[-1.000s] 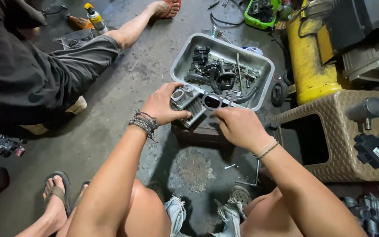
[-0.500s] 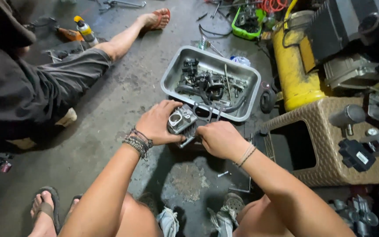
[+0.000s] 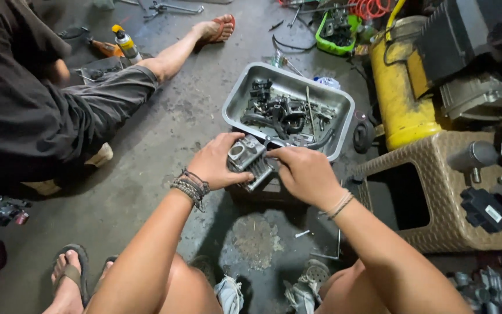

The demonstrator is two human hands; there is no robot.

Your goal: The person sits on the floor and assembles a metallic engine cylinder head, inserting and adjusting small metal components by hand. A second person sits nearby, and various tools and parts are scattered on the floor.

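A: Finned metal engine part (image 3: 250, 161) — where does it sit?

B: At the grey tray's (image 3: 236, 100) six o'clock rim. Your left hand (image 3: 219, 163) clasps it at nine o'clock; your right hand (image 3: 303, 174) pinches it at three o'clock — fingers pressed on.

The left hand (image 3: 219, 163) and right hand (image 3: 303, 172) covered most of the finned metal engine part (image 3: 250, 160), so its near side and lower end were hidden and the grip beneath could not be made out. The right fingertips (image 3: 278, 153) masked whatever they pressed on. Inside the metal tray (image 3: 236, 96) the dark parts (image 3: 280, 110) lay in a tangle too small to sort. The seated person (image 3: 24, 104) was cut off by the left and top edges. The black machine (image 3: 472, 40) ran off the right edge, and the rags (image 3: 233, 293) ran off the bottom.
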